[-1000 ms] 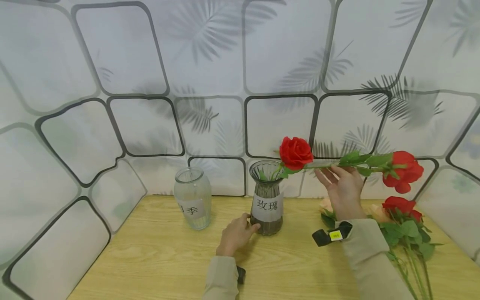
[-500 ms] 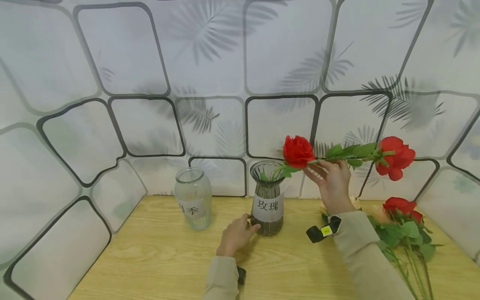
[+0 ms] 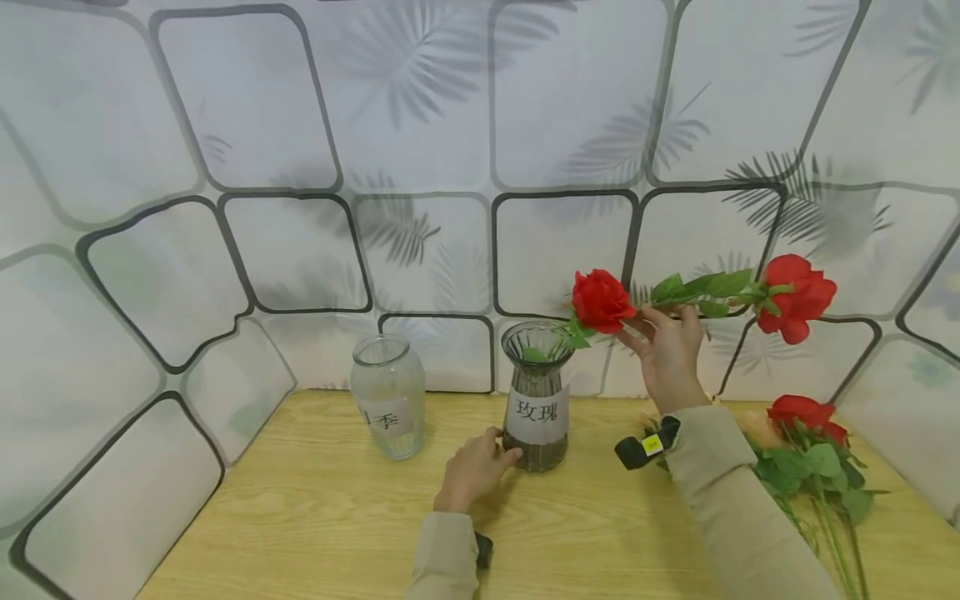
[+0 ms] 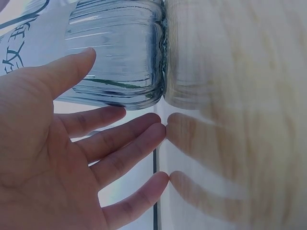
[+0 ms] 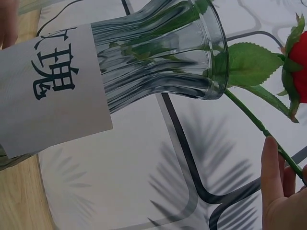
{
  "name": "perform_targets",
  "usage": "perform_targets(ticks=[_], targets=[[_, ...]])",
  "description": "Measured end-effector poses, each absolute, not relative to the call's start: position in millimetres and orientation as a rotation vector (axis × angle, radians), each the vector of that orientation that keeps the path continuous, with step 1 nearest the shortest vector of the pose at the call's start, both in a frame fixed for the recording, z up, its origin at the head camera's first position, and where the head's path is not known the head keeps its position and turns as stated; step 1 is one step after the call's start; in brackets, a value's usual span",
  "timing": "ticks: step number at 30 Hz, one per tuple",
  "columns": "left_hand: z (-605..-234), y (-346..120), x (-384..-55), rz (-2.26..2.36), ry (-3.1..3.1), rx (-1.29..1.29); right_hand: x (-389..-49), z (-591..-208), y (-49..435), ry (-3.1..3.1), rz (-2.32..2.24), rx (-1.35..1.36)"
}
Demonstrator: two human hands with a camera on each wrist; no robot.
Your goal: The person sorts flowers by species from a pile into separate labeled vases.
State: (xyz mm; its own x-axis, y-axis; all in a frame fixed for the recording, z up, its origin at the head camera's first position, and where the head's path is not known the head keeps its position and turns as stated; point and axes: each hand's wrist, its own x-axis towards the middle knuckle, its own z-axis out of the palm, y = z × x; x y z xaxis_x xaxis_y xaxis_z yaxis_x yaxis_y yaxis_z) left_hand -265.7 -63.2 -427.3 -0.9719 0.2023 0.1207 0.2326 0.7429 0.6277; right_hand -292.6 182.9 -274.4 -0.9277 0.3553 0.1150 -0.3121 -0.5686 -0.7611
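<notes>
A grey ribbed glass vase (image 3: 536,379) with a white paper label stands on the table. One red rose (image 3: 602,302) leans out of its mouth to the right. My left hand (image 3: 472,475) is at the vase's base, its fingers fairly straight and spread; in the left wrist view the thumb lies over the glass (image 4: 115,57). My right hand (image 3: 675,358) pinches the stem of a second red rose (image 3: 797,298), held nearly level with its bloom to the right. In the right wrist view this stem (image 5: 249,115) runs to the vase's rim; whether its end is inside is unclear.
A clear glass vase (image 3: 388,400) with a label stands to the left. Another red rose (image 3: 806,417), pale blooms and leafy stems lie on the table (image 3: 300,500) at the right. A patterned cloth wall (image 3: 420,250) rises behind.
My right hand has moved left and up with the rose, whose bloom now sits higher. The rose in the vase has shifted slightly right. My left hand stays by the vase's base.
</notes>
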Motion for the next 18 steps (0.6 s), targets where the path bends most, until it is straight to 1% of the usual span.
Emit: perform_targets(ticks=[7,11,13,18], targets=[[-426.8,-62.5,-266.0,-1.076,-2.887,-0.357,-298.0,-270.8,183.8,-1.15,2.444,-0.135],[-426.9,-62.2,-266.5,-1.074,-2.889,-0.348,-299.4,-271.5,183.8,-1.175,2.448,-0.124],[-427.1,-62.4,-266.5,-1.071,-2.892,-0.347,-300.0,-274.0,182.4,-1.266,2.438,-0.075],[-427.9,-62.4,-266.9,-1.078,-2.888,-0.349,-300.1,-282.4,177.4,-1.487,2.438,0.148]])
